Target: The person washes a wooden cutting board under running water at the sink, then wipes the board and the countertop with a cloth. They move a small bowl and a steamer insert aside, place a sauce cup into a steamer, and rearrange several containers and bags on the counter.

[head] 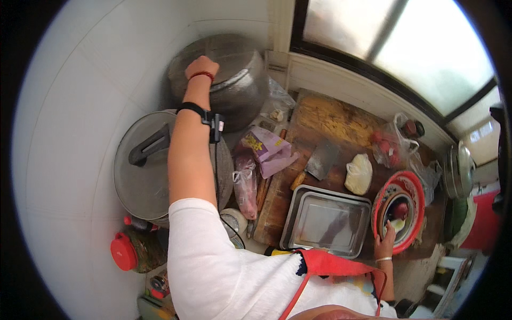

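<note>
My left hand point(203, 69), closed into a fist, is at the top of a large dark metal pot point(240, 96); whether it grips a handle there is hidden. A red bracelet and a black strap with a small device are on that arm. At the right, my right hand point(385, 241) grips the near edge of a red-rimmed basin point(418, 192), its fingers reaching inside. Within the basin sits a smaller bowl point(385, 212) holding a dark red onion point(400, 210) and something pale. Left of the basin are nested metal trays point(326, 220).
A cleaver point(323, 159), a bagged pale lump point(359, 174) and a bag of red items point(386, 148) lie on the wooden board point(276, 216). A lidded pot point(152, 184), plastic bags point(272, 150) and a red-capped jar point(123, 252) stand left. A window point(432, 52) is behind.
</note>
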Available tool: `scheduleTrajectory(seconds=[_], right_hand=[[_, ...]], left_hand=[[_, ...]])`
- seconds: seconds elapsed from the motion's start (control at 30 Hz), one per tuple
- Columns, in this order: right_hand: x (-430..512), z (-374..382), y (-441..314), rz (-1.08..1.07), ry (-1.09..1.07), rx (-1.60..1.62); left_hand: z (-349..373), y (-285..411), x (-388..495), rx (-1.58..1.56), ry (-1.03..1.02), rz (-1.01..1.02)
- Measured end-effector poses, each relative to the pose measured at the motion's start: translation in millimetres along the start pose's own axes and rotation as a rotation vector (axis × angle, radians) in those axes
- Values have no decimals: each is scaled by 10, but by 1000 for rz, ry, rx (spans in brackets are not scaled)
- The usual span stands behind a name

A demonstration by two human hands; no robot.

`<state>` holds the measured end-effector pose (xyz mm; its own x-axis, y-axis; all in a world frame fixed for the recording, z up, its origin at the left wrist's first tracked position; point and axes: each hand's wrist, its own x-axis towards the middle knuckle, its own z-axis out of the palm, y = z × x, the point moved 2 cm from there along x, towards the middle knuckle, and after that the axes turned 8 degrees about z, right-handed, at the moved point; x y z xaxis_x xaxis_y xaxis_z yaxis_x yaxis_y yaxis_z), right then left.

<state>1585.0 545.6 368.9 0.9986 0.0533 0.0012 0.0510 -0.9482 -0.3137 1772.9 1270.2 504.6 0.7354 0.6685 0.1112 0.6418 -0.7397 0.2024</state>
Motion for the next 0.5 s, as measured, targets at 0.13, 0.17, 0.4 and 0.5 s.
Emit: scheduleTrajectory(seconds=[0.13,0.17,0.4,0.5], right_hand=[[-26,-18,27,-18,31,28],[-44,-26,43,-12,32,34],[-211,-79,197,71,77,57],[-296,-114,250,72,111,39]], left_hand=[[-13,30,-28,47,-35,37],[-10,37,-33,52,-38,35],[6,-58,-29,144,-12,13],[18,-41,-23,170,1,28]])
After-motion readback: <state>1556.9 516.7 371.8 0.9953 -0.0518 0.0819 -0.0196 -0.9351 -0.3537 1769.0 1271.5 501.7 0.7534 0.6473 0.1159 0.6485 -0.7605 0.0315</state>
